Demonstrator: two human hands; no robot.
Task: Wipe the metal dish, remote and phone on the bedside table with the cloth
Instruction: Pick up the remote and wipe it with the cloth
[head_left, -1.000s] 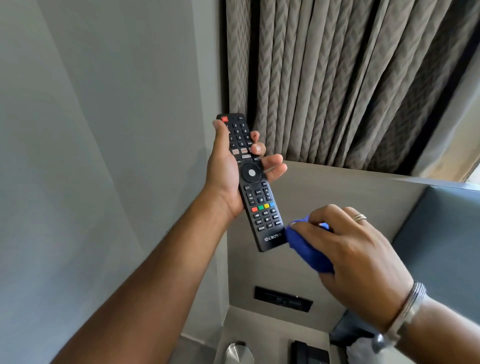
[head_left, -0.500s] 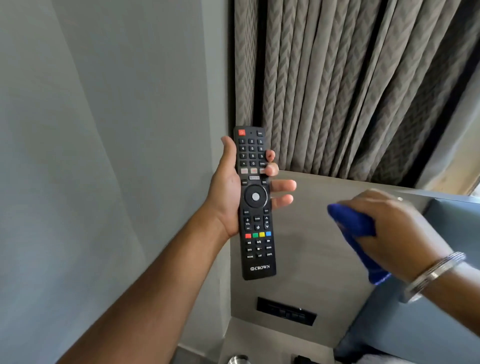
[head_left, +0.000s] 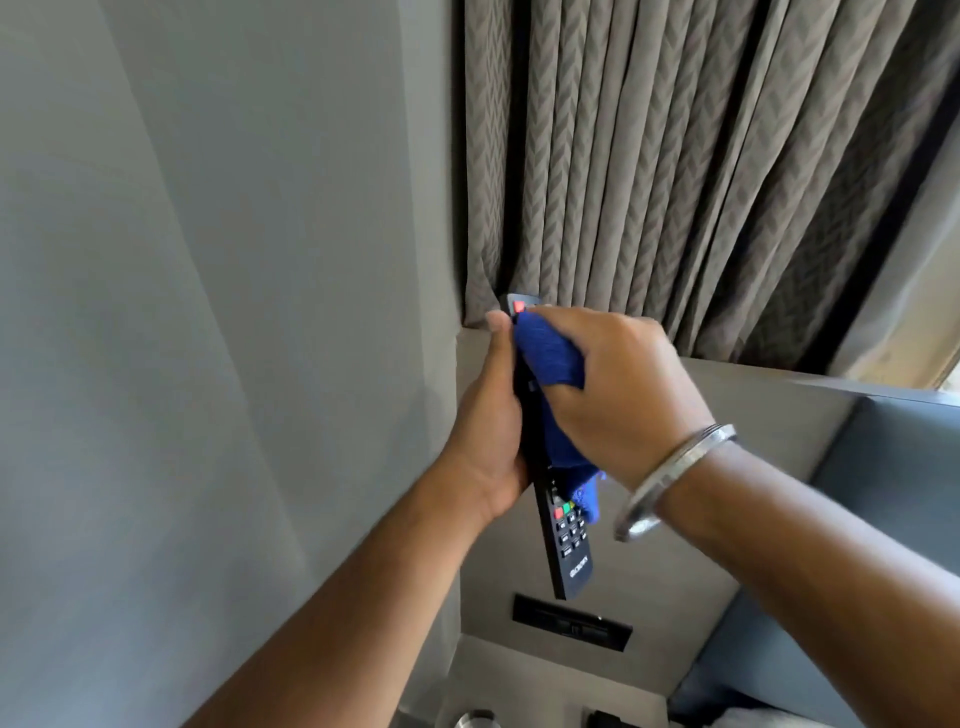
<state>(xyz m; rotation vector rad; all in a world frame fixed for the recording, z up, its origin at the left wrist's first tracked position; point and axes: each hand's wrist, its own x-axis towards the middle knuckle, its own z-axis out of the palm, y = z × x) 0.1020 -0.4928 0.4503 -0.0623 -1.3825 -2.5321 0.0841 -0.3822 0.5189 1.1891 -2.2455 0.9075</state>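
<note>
Left grip (head_left: 485, 441) clasping remote (head_left: 569, 540), right grip (head_left: 618, 395) pressing cloth (head_left: 550, 358) on it

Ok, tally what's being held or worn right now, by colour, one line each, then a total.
Black: 1, the remote in the left hand.
Blue: 1, the cloth pressed on it by the right hand.
Silver: 1, the bangle on the right wrist.
Total: 3

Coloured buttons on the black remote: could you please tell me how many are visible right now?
3: a red button at the black remote's top end, and a red and green one below the blue cloth, which may hide more.
</note>
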